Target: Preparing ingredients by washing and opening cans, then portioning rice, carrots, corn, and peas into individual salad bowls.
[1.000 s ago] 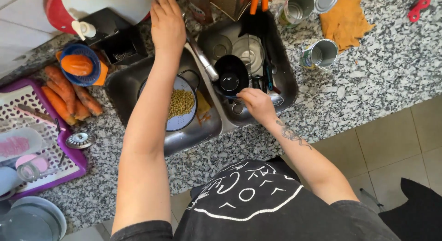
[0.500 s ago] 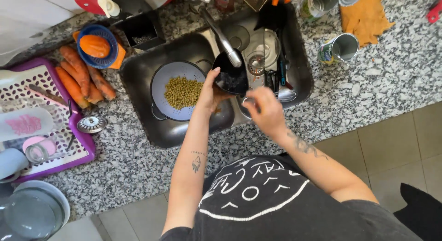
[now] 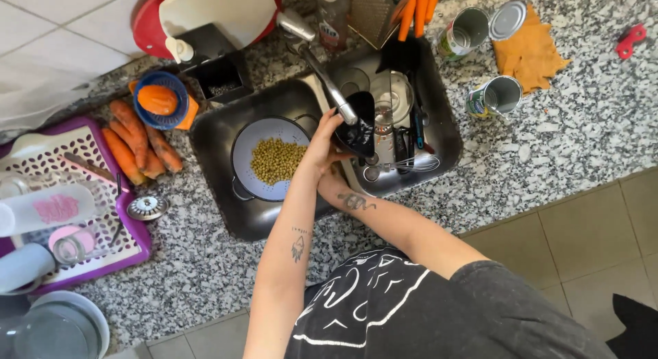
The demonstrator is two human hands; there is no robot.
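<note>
Double steel sink set in speckled granite counter. Left of grip: white colander of green peas parked in left basin, presumably draining. Black glossy ladle-like utensil held under steel tap spout, over basin divider, likely for rinsing. Left hand clasping utensil. Right hand beneath, mostly hidden; grip unclear.

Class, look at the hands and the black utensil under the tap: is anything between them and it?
Nothing visible. The left hand already touches the black utensil beneath the faucet. The right hand is mostly hidden behind the left one, so its contact cannot be told.
</note>
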